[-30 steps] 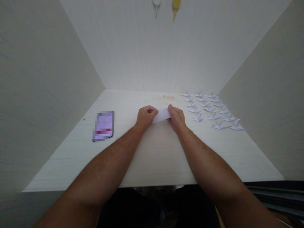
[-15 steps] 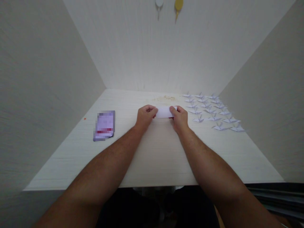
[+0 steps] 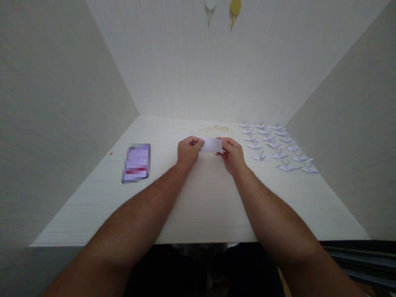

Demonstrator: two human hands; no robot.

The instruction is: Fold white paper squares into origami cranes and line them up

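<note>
A white piece of paper [image 3: 211,145], a narrow rectangle that looks folded, is stretched between my two hands above the table. My left hand [image 3: 188,150] pinches its left end, thumb on top and fingers behind. At the other end, my right hand [image 3: 232,154] has its thumb and fingers closed at the paper's right edge, which bends a little near the lower corner. Whatever part of the paper lies behind the fingers is hidden.
Several folded white paper cranes [image 3: 274,145] stand in rows at the right back of the white table [image 3: 204,206]. A tablet or phone with a blurred screen [image 3: 136,161] lies at left. Walls rise on three sides. Two hooks [image 3: 235,8] hang on the back wall.
My right thumb has slid from the paper's face to its right edge, and that end now shows a bent corner. The left hand keeps its pinch, shifted very slightly left.
</note>
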